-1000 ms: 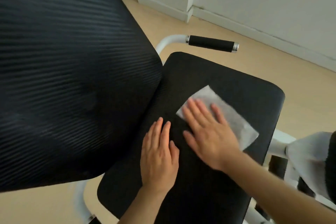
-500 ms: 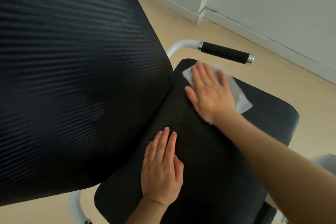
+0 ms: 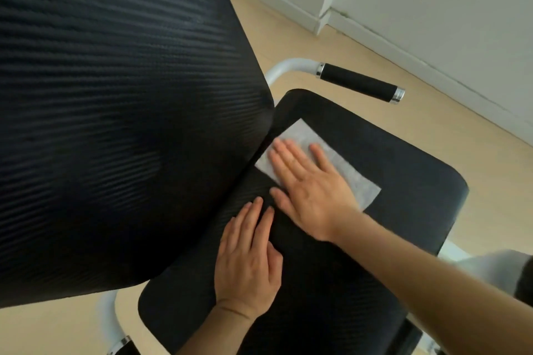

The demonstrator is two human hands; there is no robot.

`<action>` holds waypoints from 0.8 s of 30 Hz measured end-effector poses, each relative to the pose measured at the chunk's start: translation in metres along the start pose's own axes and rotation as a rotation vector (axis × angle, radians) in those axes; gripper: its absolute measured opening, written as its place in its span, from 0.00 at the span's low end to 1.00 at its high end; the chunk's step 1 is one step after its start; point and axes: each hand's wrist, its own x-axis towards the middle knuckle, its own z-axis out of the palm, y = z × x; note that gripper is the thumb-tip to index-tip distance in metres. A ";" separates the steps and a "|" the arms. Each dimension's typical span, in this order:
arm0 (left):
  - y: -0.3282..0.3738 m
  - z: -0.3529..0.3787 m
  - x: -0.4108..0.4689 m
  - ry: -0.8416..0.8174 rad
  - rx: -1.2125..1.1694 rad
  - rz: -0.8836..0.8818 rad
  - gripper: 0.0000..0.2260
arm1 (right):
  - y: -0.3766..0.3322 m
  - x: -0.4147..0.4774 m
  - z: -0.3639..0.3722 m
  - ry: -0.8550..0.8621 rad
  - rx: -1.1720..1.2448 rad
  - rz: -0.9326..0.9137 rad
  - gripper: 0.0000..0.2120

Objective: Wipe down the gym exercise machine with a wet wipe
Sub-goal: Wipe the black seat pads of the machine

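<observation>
Since half a second ago the right hand [image 3: 310,190] and the wipe [image 3: 350,174] under it have slid back from the far corner of the seat [image 3: 409,179], by the handle [image 3: 357,82], to a spot beside the seam with the backrest [image 3: 115,124], while the left hand [image 3: 248,262] has kept its place nearer the person. The backrest, black and ribbed, fills the left of the view and leans over the seat's left edge. The seat, black with the same fine ribbing, lies flat below it and runs down to the bottom edge of the view. Pale wood floor [image 3: 450,124] shows around the machine, and a white wall [image 3: 432,3] with a skirting [image 3: 409,56] crosses the upper right. A white tube [image 3: 288,66] curves out from behind the backrest and ends in the handle, a black grip with chrome rings at both ends, which stands clear of the seat's far edge. The right hand lies flat, palm down, fingers straight and slightly spread, pressing the wipe onto the seat. The left hand lies flat on the bare seat too, fingers straight and close together, its fingertips just beside the right thumb, holding nothing. The wipe is a white rectangle spread flat on the seat, its left corner at the seam, its far and right parts showing past the hand.
</observation>
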 end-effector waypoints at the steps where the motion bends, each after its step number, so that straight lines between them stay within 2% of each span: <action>1: 0.001 0.000 -0.001 -0.004 0.002 -0.003 0.24 | -0.002 -0.021 0.002 -0.036 0.003 -0.091 0.31; 3: 0.002 -0.001 0.000 -0.005 0.008 -0.005 0.23 | 0.032 -0.034 -0.003 -0.069 -0.041 -0.185 0.30; 4: 0.002 -0.001 0.001 -0.002 0.012 -0.003 0.23 | 0.056 -0.031 -0.007 -0.063 -0.077 -0.130 0.31; 7: 0.002 0.000 0.002 0.004 0.040 -0.005 0.23 | 0.103 -0.013 -0.023 0.042 -0.051 0.293 0.32; 9: 0.003 0.000 0.001 0.011 0.032 -0.004 0.23 | 0.071 -0.026 -0.013 0.114 -0.022 0.408 0.32; 10: 0.003 0.000 0.000 0.016 0.020 0.001 0.23 | 0.041 -0.045 -0.002 0.100 0.002 0.358 0.32; 12: 0.002 -0.001 -0.001 0.027 0.003 0.010 0.23 | -0.017 -0.099 0.020 0.039 0.011 0.109 0.31; 14: 0.001 0.000 0.000 0.039 -0.003 0.010 0.23 | -0.009 -0.134 0.022 -0.009 -0.007 -0.070 0.30; 15: 0.002 0.000 0.001 0.043 -0.006 0.010 0.23 | 0.017 -0.137 0.019 0.006 -0.045 -0.064 0.30; 16: 0.003 0.001 0.001 0.049 -0.007 0.009 0.23 | 0.046 -0.133 0.015 0.053 -0.081 0.049 0.30; 18: 0.003 0.002 0.001 0.056 -0.006 0.007 0.23 | 0.103 -0.117 0.001 0.138 -0.048 0.421 0.32; 20: 0.003 0.003 -0.002 0.062 -0.010 0.003 0.23 | 0.115 -0.106 -0.001 0.167 -0.017 0.654 0.33; 22: 0.003 0.002 -0.002 0.055 -0.009 0.008 0.23 | 0.072 -0.109 0.012 0.218 -0.025 0.665 0.34; 24: 0.005 -0.003 -0.002 0.033 -0.025 0.005 0.21 | -0.002 -0.125 0.030 0.152 -0.009 0.515 0.33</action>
